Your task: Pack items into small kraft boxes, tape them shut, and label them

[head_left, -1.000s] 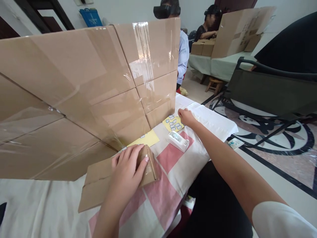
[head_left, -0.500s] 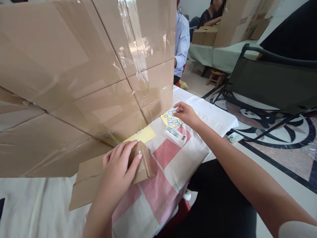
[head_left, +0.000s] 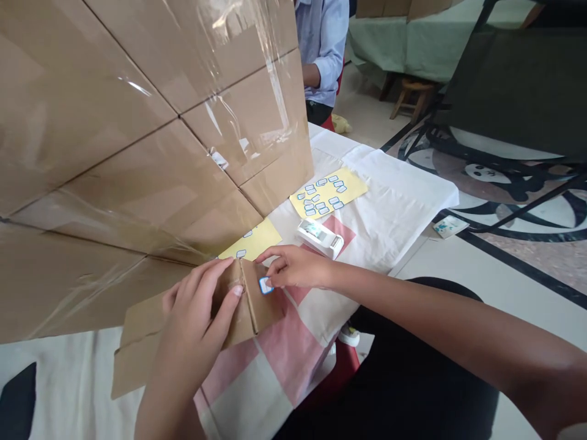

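Note:
My left hand [head_left: 195, 299] is wrapped over the top of a small cardboard box [head_left: 263, 315], thumb on its taped upper face. The box lies tilted on the table, with a long flap of cardboard spreading out to the left under my wrist. Against the box's right end face, my right hand [head_left: 296, 269] has its fingertips closed on a small white sticker [head_left: 265, 285] with a blue border. Whether the sticker is fully stuck down I cannot tell. Just beyond lies a small white device [head_left: 320, 237], and behind it a yellow sheet [head_left: 353, 185] of similar blue-edged stickers.
Tall stacked cardboard boxes [head_left: 137, 165] wrapped in clear tape stand along the left and back. A second yellow sheet [head_left: 266, 237] lies at their foot. A person in a light blue shirt [head_left: 332, 46] sits beyond. To the right are a dark folding chair [head_left: 509, 91] and a card [head_left: 450, 227].
My right hand has come from the yellow sticker sheet back to the box's end face, bringing a sticker. My left hand stays on the box. The view has tipped downward.

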Motion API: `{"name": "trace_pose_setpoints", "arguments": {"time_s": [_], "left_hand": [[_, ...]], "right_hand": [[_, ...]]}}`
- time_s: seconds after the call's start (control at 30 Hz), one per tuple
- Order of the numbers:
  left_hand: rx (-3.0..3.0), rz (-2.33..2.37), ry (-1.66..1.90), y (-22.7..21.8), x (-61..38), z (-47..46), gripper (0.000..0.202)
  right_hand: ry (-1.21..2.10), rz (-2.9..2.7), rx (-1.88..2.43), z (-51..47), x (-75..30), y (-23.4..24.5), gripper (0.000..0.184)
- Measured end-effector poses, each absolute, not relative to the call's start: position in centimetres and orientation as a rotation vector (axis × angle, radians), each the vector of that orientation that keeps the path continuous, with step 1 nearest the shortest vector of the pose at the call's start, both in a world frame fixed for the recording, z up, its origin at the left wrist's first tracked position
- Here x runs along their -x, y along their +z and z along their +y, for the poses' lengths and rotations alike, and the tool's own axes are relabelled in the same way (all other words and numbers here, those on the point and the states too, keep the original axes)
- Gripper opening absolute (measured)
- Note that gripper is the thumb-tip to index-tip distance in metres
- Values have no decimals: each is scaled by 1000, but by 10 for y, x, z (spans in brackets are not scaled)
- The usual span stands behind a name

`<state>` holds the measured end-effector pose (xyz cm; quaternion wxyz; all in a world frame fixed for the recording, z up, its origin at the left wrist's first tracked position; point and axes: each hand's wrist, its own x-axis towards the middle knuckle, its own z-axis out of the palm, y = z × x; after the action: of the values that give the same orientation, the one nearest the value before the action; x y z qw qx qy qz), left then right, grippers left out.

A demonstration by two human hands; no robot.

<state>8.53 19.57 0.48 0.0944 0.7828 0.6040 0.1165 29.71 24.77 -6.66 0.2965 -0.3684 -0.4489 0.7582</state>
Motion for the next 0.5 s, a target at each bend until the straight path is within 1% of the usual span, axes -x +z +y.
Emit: {"name": "trace_pose_setpoints", "arguments": {"time_s": [0.33,0.5], "left_hand": [[-2334,1811,318,8,-88,195,41],[-2335,1811,325,8,-89,194,40]], "right_hand": [[2102,-1083,1015,240,-293,-60,56],[2106,-1092,1040,241,-289,-54,58]]}}
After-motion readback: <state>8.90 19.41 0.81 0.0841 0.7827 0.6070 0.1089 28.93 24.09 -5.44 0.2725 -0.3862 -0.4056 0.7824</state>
